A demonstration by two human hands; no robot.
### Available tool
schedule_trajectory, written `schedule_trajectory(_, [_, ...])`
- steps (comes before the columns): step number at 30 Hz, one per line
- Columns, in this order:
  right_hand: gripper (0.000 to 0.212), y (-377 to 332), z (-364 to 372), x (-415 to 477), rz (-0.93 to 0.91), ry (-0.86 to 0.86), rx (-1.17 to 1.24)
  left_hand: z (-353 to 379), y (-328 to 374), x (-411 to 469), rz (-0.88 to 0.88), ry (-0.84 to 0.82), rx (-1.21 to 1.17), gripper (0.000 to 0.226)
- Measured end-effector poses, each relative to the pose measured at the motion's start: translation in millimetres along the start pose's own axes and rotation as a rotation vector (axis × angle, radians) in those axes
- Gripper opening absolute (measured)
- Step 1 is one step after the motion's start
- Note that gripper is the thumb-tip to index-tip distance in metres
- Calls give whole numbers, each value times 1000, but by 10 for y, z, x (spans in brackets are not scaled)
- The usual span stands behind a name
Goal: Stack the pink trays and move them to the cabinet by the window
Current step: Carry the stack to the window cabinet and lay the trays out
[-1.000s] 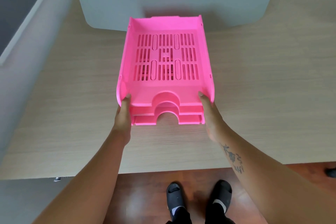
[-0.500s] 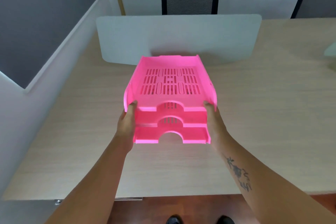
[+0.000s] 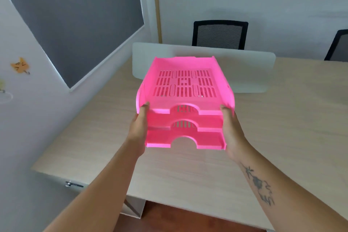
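A stack of three pink slotted trays hangs in the air above the wooden desk, level and facing me with its arched front cut-outs. My left hand grips the stack's left side, thumb over the top tray's front corner. My right hand grips the right side the same way. The fingers of both hands are hidden behind the stack. No cabinet or window is in view.
A white divider panel stands across the desk behind the trays. Two black mesh chairs sit beyond it by the far wall. A grey board hangs on the left wall, close to the desk's left edge.
The stack has risen off the desk and is now held higher in both hands. My view has tilted up and swung left, so the wall, board and chairs show.
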State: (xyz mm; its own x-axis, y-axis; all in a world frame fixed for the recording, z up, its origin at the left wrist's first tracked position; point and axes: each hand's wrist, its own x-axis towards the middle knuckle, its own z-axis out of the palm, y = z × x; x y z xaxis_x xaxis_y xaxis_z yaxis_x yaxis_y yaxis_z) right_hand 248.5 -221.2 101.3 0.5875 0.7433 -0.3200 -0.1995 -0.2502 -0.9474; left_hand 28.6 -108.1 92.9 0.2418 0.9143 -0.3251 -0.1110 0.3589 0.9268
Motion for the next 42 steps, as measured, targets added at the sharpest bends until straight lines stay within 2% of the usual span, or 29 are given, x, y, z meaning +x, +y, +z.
schedule_trajectory(2, [79, -57, -62, -85, -20, -65, 7, 12, 66, -240, 16, 83, -18, 81])
schedule_trajectory(7, [68, -140, 101, -514, -66, -355, -28, -363, 94, -1210, 160, 373, -74, 65])
schedule_trajectory(16, [67, 167, 1067, -2319, -80, -909, -109, -1492, -114, -3803, 336, 918, -179, 60])
schedule_trajectory(22, [62, 602, 1519, -3868, -71, -1228, -146, -1969, -505, -5555, 459, 1107, -216, 63])
schedule_trajectory(28, [63, 1136, 1740, -5270, -73, -1493, -146, -2430, -980, -6956, 457, 1295, -219, 62])
schedule_trajectory(31, [74, 1432, 1870, -5892, -98, -1580, -162, -2733, -1220, -7513, 424, 1382, -245, 65])
schedule_trajectory(35, [72, 1853, 2060, -6605, -125, -1603, -189, -3262, -1561, -8061, 387, 1430, -271, 63])
schedule_trajectory(42, [71, 2496, 2439, -7326, -119, -1575, -279, -4200, -2073, -8497, 341, 1354, -259, 63])
